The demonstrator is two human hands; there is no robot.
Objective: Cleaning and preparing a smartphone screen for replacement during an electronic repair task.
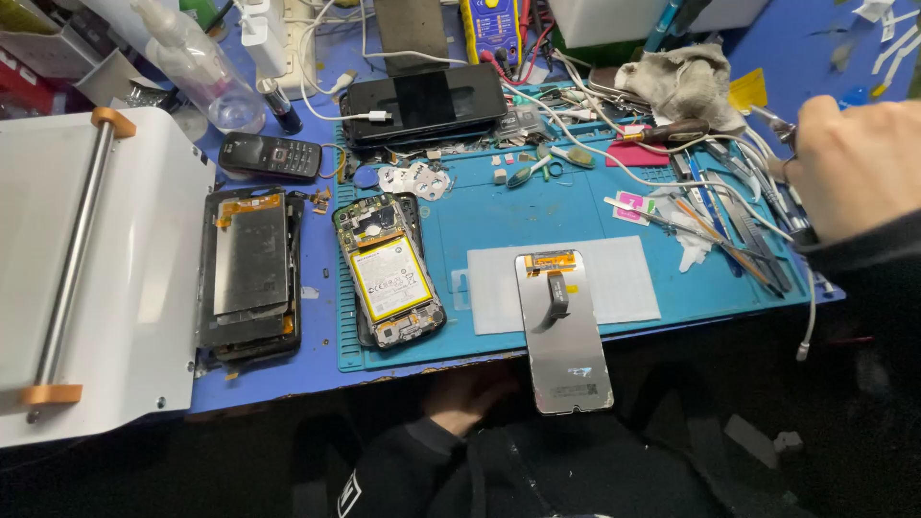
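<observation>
The right hand (854, 168) is curled closed, fingers bent inward around a thin metal tool (775, 123) whose tip pokes out just past the knuckles; what kind of tool it is cannot be told. It hovers over a jumble of tweezers and slim hand tools (743, 235) lying directly beneath the fingers on the teal work mat (480, 206). Just beyond the fingertips lies a crumpled grey rag (683, 82), with a dark-handled screwdriver (672, 131) in front of it. Further from the fingers, toward the person's body, a replacement phone screen (564, 331) lies face down, its lower end overhanging the table edge, its upper end resting on a pale sheet (624, 278). The left hand (463, 398) sits low below the table edge, near that screen's overhanging end; whether its fingers are open or closed cannot be told in the shadow. Well away from the right fingers, an opened phone with its battery showing (389, 273) lies on the mat, a second stripped phone frame (249, 278) beside it, then a white machine with a metal roller (72, 259)
</observation>
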